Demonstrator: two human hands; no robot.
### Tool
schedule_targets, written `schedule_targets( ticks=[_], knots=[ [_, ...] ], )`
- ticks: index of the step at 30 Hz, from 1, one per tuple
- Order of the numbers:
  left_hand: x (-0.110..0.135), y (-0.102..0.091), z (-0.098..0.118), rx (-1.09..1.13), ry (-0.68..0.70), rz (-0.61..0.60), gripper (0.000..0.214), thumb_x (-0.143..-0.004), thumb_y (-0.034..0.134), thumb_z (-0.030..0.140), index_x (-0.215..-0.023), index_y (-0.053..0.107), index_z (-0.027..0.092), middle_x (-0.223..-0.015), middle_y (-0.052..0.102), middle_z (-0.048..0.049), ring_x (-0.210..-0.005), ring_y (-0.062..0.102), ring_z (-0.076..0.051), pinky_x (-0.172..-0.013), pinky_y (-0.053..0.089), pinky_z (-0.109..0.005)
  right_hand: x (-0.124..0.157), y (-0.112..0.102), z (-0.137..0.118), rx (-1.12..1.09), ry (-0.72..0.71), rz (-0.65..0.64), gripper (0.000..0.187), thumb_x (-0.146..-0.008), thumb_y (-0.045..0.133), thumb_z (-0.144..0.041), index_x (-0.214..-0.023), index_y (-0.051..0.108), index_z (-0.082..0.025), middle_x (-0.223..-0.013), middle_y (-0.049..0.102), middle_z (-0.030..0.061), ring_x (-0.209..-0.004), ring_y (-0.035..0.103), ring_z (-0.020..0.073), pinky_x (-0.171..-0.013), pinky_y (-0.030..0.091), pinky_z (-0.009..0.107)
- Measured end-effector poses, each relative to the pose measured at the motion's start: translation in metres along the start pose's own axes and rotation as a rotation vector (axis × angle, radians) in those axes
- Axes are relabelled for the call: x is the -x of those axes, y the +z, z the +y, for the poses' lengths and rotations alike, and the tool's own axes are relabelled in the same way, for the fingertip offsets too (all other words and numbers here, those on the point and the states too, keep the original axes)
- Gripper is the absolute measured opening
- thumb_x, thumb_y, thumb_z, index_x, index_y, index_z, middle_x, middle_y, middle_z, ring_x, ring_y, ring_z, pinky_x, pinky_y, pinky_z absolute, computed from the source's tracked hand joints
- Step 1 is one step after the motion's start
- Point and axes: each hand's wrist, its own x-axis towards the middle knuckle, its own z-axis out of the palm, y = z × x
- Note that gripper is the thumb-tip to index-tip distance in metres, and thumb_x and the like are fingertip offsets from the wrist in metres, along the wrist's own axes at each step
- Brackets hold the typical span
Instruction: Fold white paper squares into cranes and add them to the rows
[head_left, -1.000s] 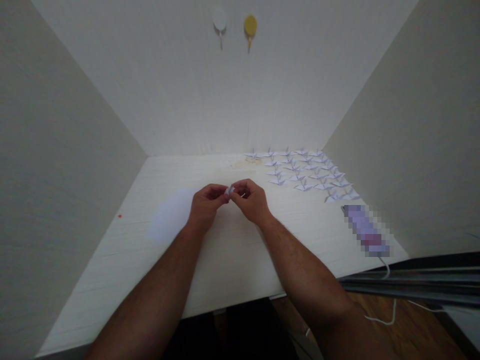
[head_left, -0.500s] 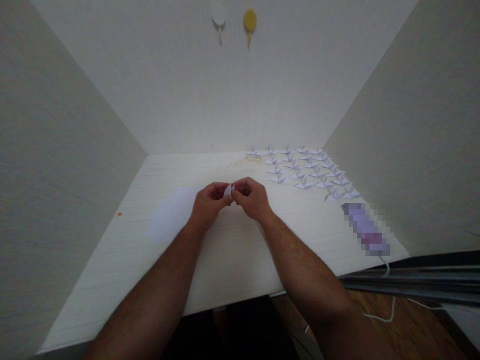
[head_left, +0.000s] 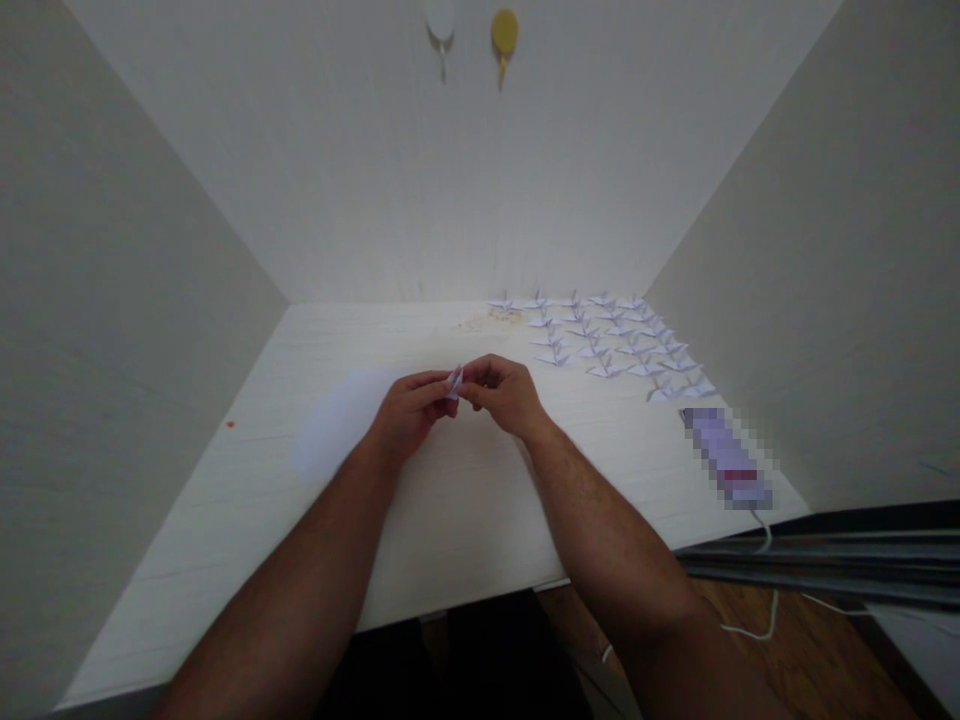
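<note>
Your left hand (head_left: 405,412) and right hand (head_left: 501,396) pinch small folded paper piece (head_left: 454,383) above table (head_left: 457,560). Paper cranes (head_left: 604,369), apparently complete, stand in rows at far right; held piece appears unfinished. White paper (head_left: 330,425) lies left.

the left hand (head_left: 409,412) has turned a little: its thumb (head_left: 429,392) lies flatter and its fingers (head_left: 451,408) show below. since half a second ago, the small folded paper (head_left: 455,381) has tipped and looks slimmer.
</note>
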Motion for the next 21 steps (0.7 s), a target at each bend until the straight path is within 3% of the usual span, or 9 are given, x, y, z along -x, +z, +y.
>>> schedule_targets(
  ticks=[5,13,21],
  knots=[
    [-0.0010,0.0004,-0.0005,-0.019,-0.028,0.031,0.015,-0.064,0.070,0.022,-0.075,0.072,0.014,-0.064,0.064,-0.0033,-0.050,0.053,-0.011,-0.046,0.041,-0.024,0.0008,0.0004,0.0032,0.082,-0.007,-0.007,0.015,-0.069,0.068,-0.029,-0.077,0.061,-0.019,-0.063,0.060,-0.0041,-0.051,0.052,0.0078,-0.049,0.044,0.021],
    [-0.0001,0.0046,0.0005,-0.100,-0.051,0.046,0.009,-0.059,0.066,0.018,-0.068,0.063,0.016,-0.055,0.056,0.0010,-0.046,0.051,-0.011,-0.044,0.040,-0.023,0.0069,0.0018,-0.0014,0.351,-0.139,0.045,0.007,-0.073,0.062,-0.026,-0.074,0.060,-0.020,-0.065,0.060,-0.0033,-0.055,0.050,0.0081,-0.051,0.041,0.021],
    [0.0016,0.0041,0.0034,-0.115,-0.068,0.026,0.017,-0.058,0.068,0.019,-0.074,0.064,0.017,-0.059,0.057,0.0018,-0.048,0.050,-0.011,-0.045,0.041,-0.024,0.0075,0.0005,-0.0030,0.344,-0.195,0.031,0.007,-0.077,0.061,-0.025,-0.082,0.064,-0.021,-0.067,0.060,-0.0033,-0.056,0.050,0.0085,-0.053,0.041,0.021]
  ],
)
